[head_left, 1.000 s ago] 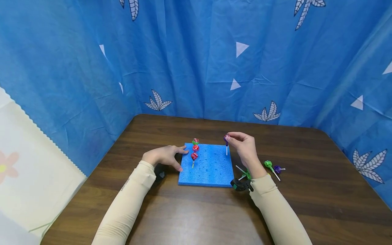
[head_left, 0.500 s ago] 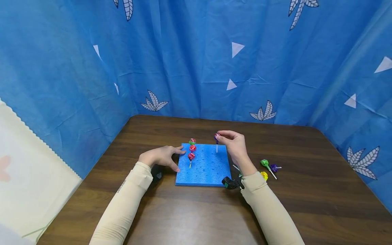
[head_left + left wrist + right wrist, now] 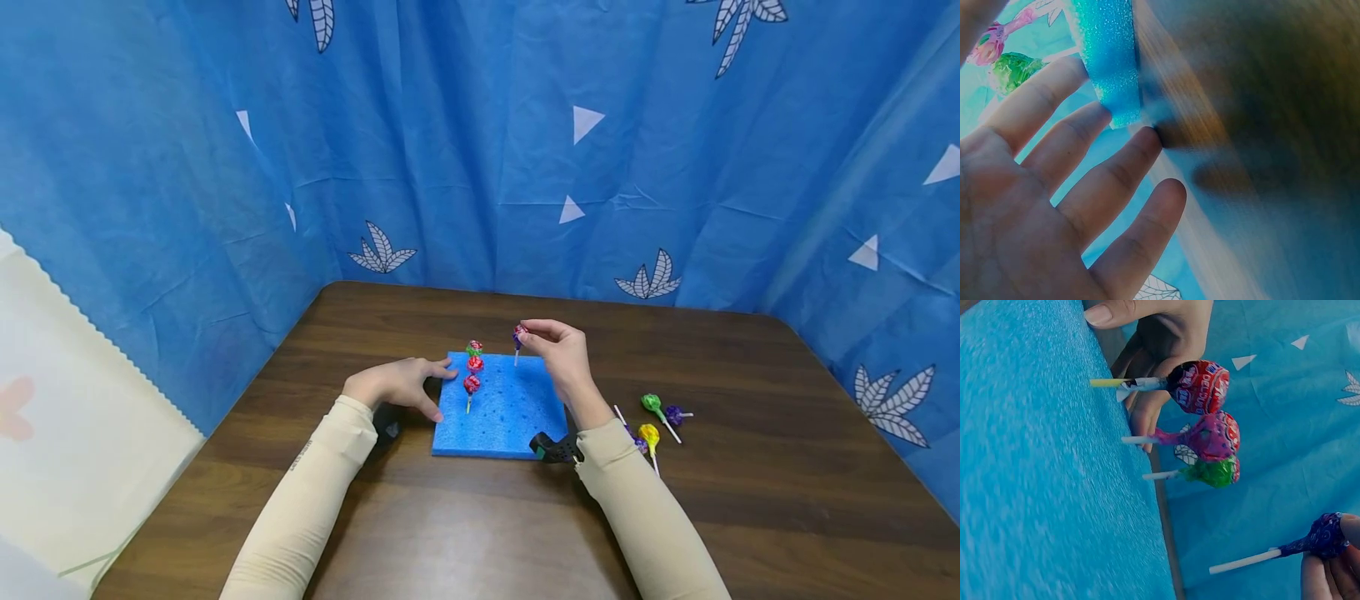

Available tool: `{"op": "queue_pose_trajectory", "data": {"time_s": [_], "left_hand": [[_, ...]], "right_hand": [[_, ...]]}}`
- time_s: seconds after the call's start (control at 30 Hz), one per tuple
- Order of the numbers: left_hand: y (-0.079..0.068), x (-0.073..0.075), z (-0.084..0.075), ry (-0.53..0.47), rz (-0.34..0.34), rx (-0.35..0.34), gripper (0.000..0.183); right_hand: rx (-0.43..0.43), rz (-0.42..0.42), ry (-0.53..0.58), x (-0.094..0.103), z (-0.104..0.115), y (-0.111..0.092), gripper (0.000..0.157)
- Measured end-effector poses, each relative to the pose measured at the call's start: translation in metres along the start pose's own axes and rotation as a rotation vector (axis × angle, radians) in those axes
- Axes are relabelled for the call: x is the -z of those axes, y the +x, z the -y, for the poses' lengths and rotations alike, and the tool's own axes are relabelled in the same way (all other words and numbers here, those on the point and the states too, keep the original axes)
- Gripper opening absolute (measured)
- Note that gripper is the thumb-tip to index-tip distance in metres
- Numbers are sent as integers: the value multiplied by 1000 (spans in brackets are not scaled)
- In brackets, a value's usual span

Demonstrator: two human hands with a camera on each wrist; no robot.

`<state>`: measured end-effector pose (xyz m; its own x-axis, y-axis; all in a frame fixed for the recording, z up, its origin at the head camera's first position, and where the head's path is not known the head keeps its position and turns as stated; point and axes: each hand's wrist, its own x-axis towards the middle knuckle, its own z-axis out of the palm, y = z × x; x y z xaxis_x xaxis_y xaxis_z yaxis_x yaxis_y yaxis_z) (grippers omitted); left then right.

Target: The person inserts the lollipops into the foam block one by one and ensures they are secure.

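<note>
A blue foam board (image 3: 517, 408) lies flat on the table. Three wrapped lollipops stand in a row near its left side, sticks in the foam: a dark red one (image 3: 1200, 387), a pink and red one (image 3: 1213, 436) and a green one (image 3: 1213, 473). My right hand (image 3: 564, 360) pinches a purple lollipop (image 3: 1325, 536) by its wrapped head. Its white stick points down above the board's far part, and its tip is apart from the foam. My left hand (image 3: 401, 383) rests at the board's left edge, fingers and thumb spread, holding nothing.
On the brown table (image 3: 750, 467), right of the board, lie loose lollipops: a green one (image 3: 652, 402), a purple one (image 3: 675, 415) and a yellow one (image 3: 649, 434). Others are partly hidden by the right forearm. A blue curtain (image 3: 480, 167) hangs behind the table.
My right hand has moved left over the board with the purple lollipop, uncovering the yellow lollipop on the table. My left hand has stayed at the board's left edge.
</note>
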<state>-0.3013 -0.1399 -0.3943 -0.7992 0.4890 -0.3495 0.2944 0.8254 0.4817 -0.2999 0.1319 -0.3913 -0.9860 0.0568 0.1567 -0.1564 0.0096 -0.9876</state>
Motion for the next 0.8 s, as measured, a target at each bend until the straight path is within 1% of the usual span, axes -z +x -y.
{"op": "queue_pose_trajectory", "data": {"time_s": [0.2,0.43,0.6,0.8], "left_hand": [[0,-3,0,-3,2,-3,82],[0,-3,-1,-7,-1,7,82],[0,-2,-2,-5,-3,0,82],[0,-2,-3,0,-6,-2,81]], "right_hand": [[7,-10,55,-10,-9,1,27],[1,-24,-11,-18,-17,1,23],[5,-20,4,-21,-19,1,23],[-14,-19,-9,-21,-17,0,21]]}}
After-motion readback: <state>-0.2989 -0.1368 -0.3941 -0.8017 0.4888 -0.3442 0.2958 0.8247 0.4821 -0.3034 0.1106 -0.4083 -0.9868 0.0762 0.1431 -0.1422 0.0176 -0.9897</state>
